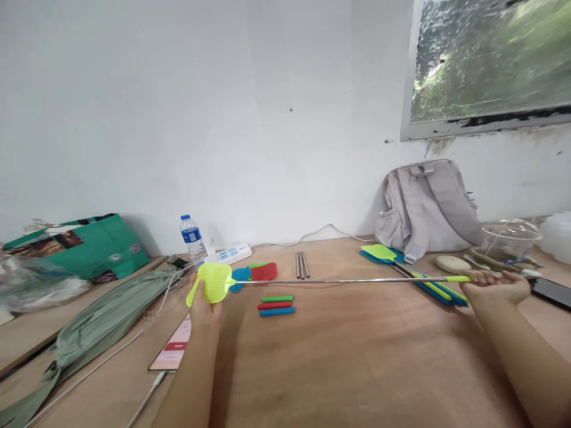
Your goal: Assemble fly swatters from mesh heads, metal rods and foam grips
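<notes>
A yellow-green fly swatter (pixel 216 282) with a long thin metal rod stretches level across the view. My left hand (pixel 204 311) grips its perforated head, fingers partly behind it. Around the yellow-green handle at the other end, my right hand (pixel 499 289) is closed. Beneath the rod lie loose swatter heads, a red one (pixel 266 271) and a blue one (pixel 241 274), with a bit of green showing. Green, red and blue handle tubes (pixel 275 305) rest in front of them. Several thin metal rods (pixel 302 265) lie farther back. Swatters with yellow and blue parts (pixel 377 252) are stacked near my right hand.
A grey backpack (pixel 428 205) leans on the wall at right, near a plastic cup (pixel 511 238) and a dark phone (pixel 551 291). At left are a water bottle (pixel 191 235), a power strip (pixel 234 254), a green bag (pixel 98 249), a grey-green strap bag (pixel 111 315) and a lit tablet-like screen (pixel 172 351).
</notes>
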Tool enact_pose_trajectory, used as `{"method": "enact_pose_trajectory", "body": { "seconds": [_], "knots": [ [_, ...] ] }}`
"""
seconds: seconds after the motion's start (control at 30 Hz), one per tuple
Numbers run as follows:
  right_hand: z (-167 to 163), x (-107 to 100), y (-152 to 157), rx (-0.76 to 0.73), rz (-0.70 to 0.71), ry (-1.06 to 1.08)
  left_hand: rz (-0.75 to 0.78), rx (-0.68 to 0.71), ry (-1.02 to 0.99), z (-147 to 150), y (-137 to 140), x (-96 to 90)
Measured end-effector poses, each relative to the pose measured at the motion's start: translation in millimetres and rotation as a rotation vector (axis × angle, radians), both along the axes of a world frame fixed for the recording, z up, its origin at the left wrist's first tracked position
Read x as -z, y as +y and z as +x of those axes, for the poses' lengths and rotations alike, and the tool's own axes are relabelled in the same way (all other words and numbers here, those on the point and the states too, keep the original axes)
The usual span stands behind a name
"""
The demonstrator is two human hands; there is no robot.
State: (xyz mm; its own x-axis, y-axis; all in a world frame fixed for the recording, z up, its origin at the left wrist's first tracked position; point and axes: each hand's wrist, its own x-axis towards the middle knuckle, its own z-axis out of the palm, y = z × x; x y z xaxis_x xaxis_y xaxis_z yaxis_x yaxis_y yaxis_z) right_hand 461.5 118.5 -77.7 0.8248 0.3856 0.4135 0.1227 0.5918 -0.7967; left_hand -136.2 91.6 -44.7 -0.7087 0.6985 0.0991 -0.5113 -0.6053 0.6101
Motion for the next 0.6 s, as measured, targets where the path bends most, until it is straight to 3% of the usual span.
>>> {"method": "enact_pose_trajectory", "body": {
  "seconds": [0.17, 0.37, 0.6],
  "knots": [
    [-0.2, 4.2, 0.5, -0.052, 0.044, 0.258, -0.007, -0.025, -0.041, 3.2, 3.7, 6.1],
    [-6.1, -9.1, -5.6, -0.113, 0.136, 0.609, -0.013, -0.033, -0.066, 9.0, 2.9, 8.0],
    [-56.3, -11.9, -1.8, -0.395, 0.236, 0.712, -0.033, 0.004, -0.105, 47.9, 4.0, 6.5]
  ]
}}
